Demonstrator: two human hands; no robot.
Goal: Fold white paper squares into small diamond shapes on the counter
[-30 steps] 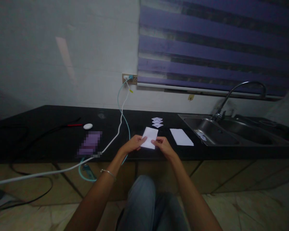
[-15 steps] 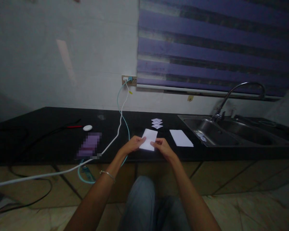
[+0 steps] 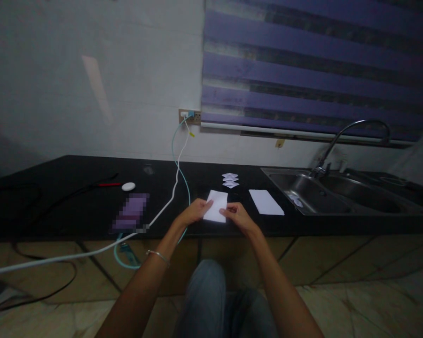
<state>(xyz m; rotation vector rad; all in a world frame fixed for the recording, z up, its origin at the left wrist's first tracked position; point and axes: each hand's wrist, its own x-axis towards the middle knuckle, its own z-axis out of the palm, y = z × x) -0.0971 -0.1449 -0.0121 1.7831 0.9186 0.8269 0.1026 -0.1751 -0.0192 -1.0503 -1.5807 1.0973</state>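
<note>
A small white sheet of paper (image 3: 216,206) lies at the front of the black countertop (image 3: 74,206). My left hand (image 3: 193,212) pinches its left edge with thumb and fingers. The near right corner is pinched by my right hand (image 3: 237,217). A second white sheet (image 3: 266,202) lies flat to the right, untouched. Behind them sit three small folded white paper pieces (image 3: 230,180) in a short row.
A steel sink (image 3: 324,197) with a curved tap (image 3: 352,136) is at the right. White and teal cables (image 3: 178,169) run from a wall socket (image 3: 189,115) across the counter. A blurred purple item (image 3: 131,212), a white round object (image 3: 128,186) and dark wires lie left.
The paper and both hands have barely shifted; the sheet looks slightly narrower between my fingers than a second ago.
</note>
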